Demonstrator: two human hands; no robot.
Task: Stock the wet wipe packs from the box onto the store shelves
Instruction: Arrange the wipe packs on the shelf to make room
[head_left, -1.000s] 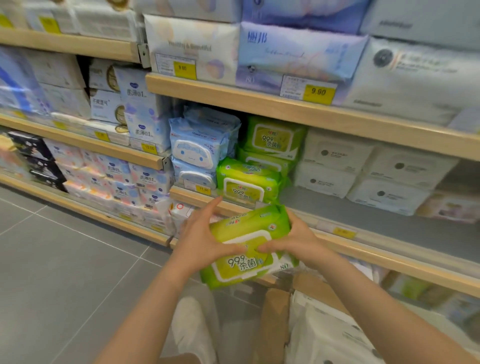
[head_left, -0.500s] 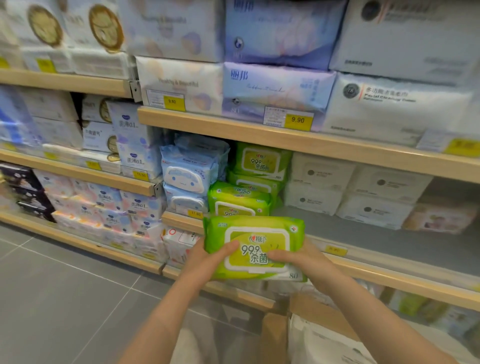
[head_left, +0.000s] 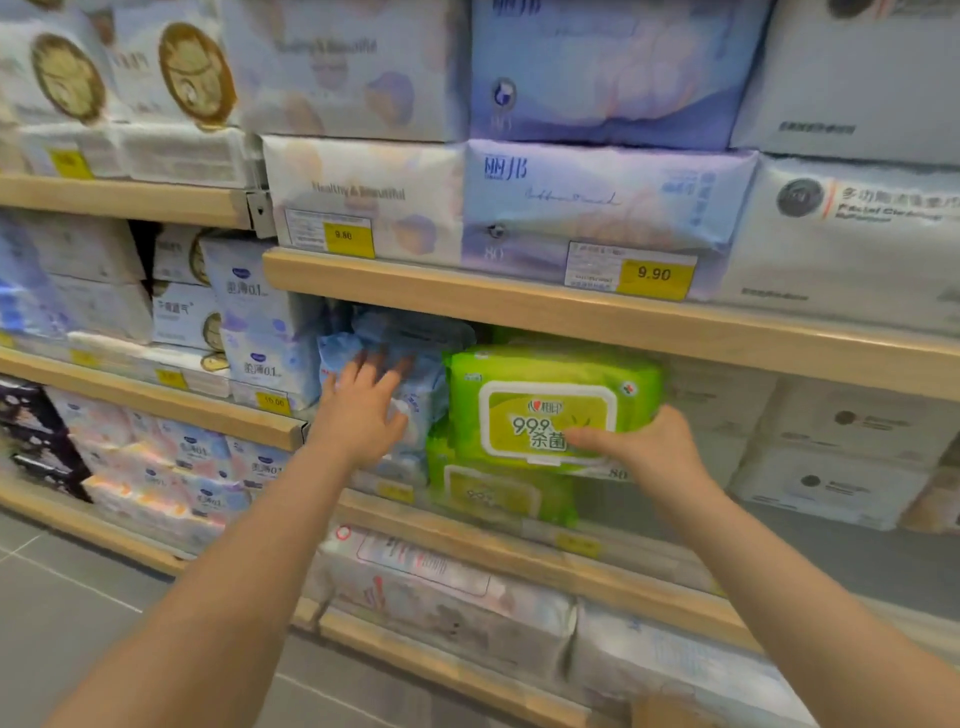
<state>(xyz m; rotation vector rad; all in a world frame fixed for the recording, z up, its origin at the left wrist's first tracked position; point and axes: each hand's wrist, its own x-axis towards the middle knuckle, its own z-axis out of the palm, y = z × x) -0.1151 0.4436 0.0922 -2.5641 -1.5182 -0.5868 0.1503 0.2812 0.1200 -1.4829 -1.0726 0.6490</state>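
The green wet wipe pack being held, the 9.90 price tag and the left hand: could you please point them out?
green wet wipe pack (head_left: 545, 410), head view, front label.
9.90 price tag (head_left: 655, 274), head view, yellow part.
left hand (head_left: 361, 410), head view, back of hand.

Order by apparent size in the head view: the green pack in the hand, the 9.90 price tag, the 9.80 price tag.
1. Green pack, held by the right hand: clearly largest.
2. 9.90 tag.
3. 9.80 tag, slightly smaller, though it sits further off, so they may be equal.

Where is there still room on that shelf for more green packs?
Bare grey shelf lies between the green stack and the white boxes. Left is crowded: blue packs press against the green ones.
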